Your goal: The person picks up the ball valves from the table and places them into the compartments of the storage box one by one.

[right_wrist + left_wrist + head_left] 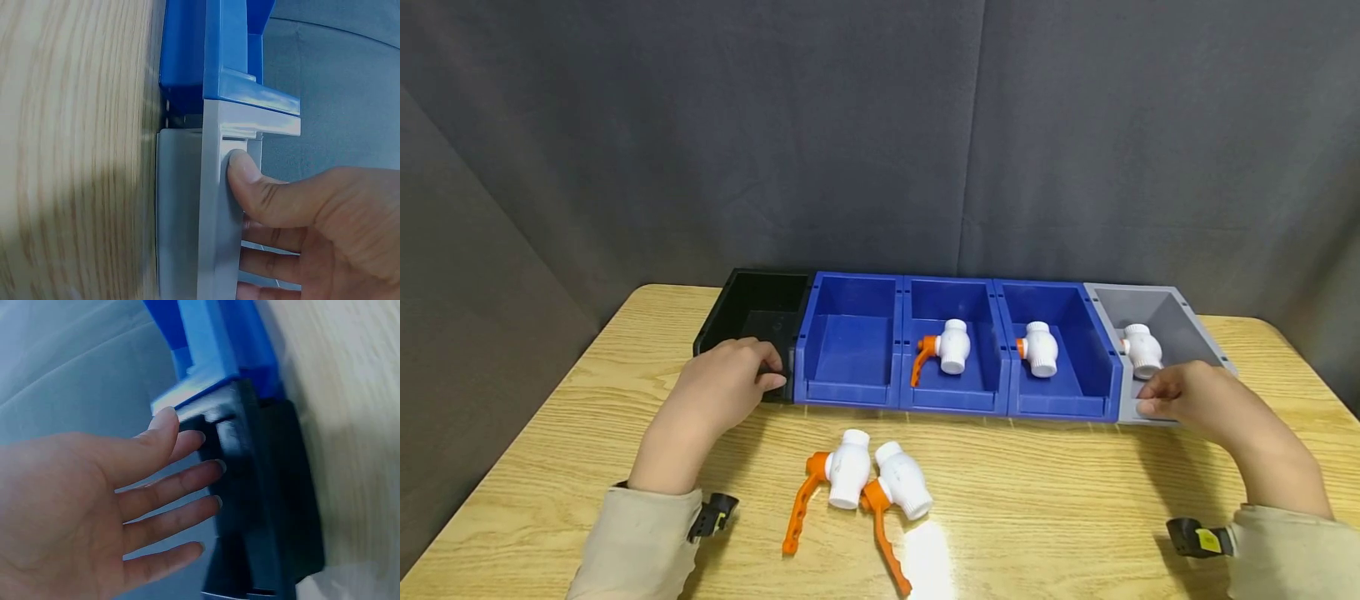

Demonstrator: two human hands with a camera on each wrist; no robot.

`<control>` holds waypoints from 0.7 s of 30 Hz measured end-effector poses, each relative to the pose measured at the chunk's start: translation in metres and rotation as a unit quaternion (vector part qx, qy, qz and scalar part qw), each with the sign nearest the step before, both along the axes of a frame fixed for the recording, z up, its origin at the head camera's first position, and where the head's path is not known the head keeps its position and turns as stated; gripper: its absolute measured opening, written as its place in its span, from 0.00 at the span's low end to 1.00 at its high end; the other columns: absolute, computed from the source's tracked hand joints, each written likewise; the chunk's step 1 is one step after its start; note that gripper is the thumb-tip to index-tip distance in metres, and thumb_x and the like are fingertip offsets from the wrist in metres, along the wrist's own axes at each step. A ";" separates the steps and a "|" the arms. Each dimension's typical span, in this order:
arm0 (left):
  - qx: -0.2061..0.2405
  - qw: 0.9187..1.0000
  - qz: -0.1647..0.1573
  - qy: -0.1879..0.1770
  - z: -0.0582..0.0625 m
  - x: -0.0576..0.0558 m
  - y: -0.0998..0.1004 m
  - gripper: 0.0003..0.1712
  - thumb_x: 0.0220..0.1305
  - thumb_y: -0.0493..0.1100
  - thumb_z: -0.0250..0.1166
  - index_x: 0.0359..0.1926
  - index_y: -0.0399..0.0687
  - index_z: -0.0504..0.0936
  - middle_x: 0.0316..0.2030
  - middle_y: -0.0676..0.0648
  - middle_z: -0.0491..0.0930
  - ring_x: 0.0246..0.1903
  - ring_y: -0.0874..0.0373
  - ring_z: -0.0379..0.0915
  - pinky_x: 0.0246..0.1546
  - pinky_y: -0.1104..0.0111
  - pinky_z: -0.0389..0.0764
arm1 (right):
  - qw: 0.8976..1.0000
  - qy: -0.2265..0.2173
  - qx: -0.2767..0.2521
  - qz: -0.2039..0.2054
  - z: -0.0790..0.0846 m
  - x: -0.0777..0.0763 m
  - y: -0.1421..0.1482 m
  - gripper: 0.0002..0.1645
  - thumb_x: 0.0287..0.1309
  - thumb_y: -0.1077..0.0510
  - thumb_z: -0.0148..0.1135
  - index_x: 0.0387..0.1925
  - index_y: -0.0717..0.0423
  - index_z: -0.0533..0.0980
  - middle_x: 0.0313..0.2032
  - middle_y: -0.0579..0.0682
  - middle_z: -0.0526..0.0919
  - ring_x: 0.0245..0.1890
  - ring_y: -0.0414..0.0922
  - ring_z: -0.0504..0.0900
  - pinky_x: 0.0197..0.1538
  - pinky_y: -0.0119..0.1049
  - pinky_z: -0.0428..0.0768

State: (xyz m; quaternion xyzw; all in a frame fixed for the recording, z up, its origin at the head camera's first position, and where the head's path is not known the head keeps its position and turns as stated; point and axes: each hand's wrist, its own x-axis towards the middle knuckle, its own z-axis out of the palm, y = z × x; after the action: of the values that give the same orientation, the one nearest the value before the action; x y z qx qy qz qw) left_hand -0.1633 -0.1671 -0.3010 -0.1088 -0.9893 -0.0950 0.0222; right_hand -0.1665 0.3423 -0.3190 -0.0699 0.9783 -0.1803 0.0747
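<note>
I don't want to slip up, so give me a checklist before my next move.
1. Left hand holding nothing: ok.
2. Right hand clear of gray bin: cannot tell; contact unclear.
3. White valve inside gray bin: ok.
4. Leftmost blue bin without valves: ok.
5. Left table valve and right table valve uncovered by hands: ok.
6. Black bin fully visible: not ok; left hand hides part.

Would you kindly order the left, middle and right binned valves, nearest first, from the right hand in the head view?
1. Right valve, in the grey bin
2. Middle valve, in the rightmost blue bin
3. Left valve, in the middle blue bin
</note>
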 end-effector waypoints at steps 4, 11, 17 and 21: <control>-0.004 1.000 -0.008 0.006 0.007 0.006 0.004 0.10 0.65 0.46 0.67 0.42 0.45 0.84 0.41 0.45 0.83 0.39 0.47 0.76 0.43 0.52 0.77 | 1.000 -0.005 0.006 -0.007 0.000 0.000 -0.001 0.07 0.58 0.59 0.70 0.31 0.61 0.82 0.28 0.51 0.82 0.29 0.48 0.75 0.33 0.41 0.72; -0.013 0.999 -0.030 0.020 0.020 0.020 0.014 0.12 0.64 0.49 0.69 0.41 0.46 0.85 0.36 0.49 0.82 0.36 0.50 0.76 0.39 0.55 0.78 | 1.000 -0.003 0.009 -0.005 0.000 -0.001 -0.001 0.07 0.57 0.59 0.70 0.30 0.61 0.82 0.28 0.51 0.82 0.30 0.48 0.75 0.33 0.42 0.73; -0.014 0.998 -0.055 0.038 0.029 0.032 0.025 0.10 0.63 0.49 0.69 0.39 0.47 0.85 0.34 0.52 0.81 0.36 0.51 0.76 0.38 0.57 0.78 | 1.000 -0.011 0.012 -0.007 0.001 0.000 -0.001 0.07 0.58 0.59 0.69 0.31 0.61 0.82 0.29 0.52 0.83 0.30 0.49 0.76 0.35 0.46 0.74; -0.021 0.995 -0.080 0.051 0.030 0.038 0.034 0.09 0.63 0.47 0.70 0.40 0.47 0.86 0.36 0.52 0.82 0.35 0.52 0.76 0.38 0.59 0.78 | 1.000 -0.014 0.012 -0.006 0.001 0.000 -0.001 0.07 0.58 0.60 0.69 0.31 0.61 0.82 0.29 0.52 0.83 0.30 0.50 0.76 0.35 0.46 0.74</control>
State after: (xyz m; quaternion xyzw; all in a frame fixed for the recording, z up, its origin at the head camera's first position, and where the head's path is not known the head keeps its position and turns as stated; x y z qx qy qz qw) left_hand -0.1253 -0.1327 -0.2705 -0.1927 -0.9767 -0.0703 0.0623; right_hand -0.1665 0.3417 -0.3180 -0.0608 0.9796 -0.1702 0.0878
